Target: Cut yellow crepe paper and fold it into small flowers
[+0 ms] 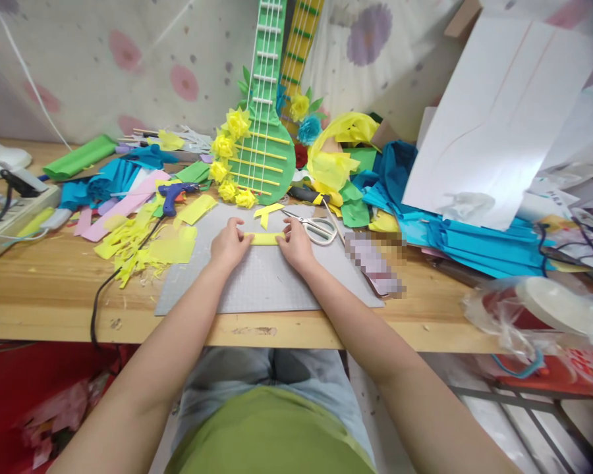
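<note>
A narrow strip of yellow crepe paper (pixel 264 239) stretches level between my hands, just above or on the grey cutting mat (pixel 267 283). My left hand (pixel 230 247) pinches its left end, and my right hand (pixel 296 247) pinches the other end. Behind the strip lie small cut yellow paper pieces (pixel 267 213). Scissors with white handles (pixel 321 229) rest beside my right hand, blades pointing left. A green paper guitar (pixel 267 158) trimmed with yellow paper flowers (pixel 223 146) stands upright at the back of the mat.
A blue glue gun (pixel 170 197) lies at left among yellow scraps (pixel 128 247), its black cord hanging over the table edge. Blue crepe paper (pixel 489 247) and a white board (pixel 489 125) are at right. A blurred flat object (pixel 373 263) lies near the mat's right edge.
</note>
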The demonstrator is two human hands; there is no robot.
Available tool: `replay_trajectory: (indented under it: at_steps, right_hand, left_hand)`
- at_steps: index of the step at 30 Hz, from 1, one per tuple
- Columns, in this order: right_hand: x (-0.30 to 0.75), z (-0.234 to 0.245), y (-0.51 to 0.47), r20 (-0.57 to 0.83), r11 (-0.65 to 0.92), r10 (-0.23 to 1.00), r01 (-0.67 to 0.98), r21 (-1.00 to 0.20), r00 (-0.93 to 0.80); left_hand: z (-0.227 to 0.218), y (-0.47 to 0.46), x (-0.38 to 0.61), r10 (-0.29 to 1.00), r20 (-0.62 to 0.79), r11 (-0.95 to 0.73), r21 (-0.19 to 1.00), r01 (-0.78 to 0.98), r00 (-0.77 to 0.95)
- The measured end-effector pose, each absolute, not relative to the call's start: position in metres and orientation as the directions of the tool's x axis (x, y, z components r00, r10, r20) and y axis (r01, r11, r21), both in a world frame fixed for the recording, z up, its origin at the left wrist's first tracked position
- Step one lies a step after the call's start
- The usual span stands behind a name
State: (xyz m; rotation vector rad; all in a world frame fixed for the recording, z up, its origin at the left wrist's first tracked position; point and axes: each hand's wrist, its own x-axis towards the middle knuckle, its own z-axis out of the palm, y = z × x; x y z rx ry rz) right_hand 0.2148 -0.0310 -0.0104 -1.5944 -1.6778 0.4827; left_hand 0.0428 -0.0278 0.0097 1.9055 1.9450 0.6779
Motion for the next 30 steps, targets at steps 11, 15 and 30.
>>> replay_trajectory:
  at_steps: [11, 15, 30]
  right_hand:
    - [0.206, -0.005, -0.035, 0.293, 0.162, 0.956, 0.836, -0.524, -0.001]
    - [0.205, -0.005, -0.035, 0.270, 0.145, 0.963, 0.861, -0.488, -0.008]
    - [0.201, -0.008, -0.032, 0.250, 0.113, 0.967, 0.958, -0.264, -0.046]
  left_hand:
    - [0.013, -0.028, 0.053, 0.990, 0.135, -0.005, 0.380, 0.925, -0.050]
    - [0.013, -0.028, 0.055, 0.990, 0.127, 0.017, 0.331, 0.944, -0.062]
    - [0.009, -0.026, 0.055, 0.979, 0.192, -0.115, 0.221, 0.969, 0.073]
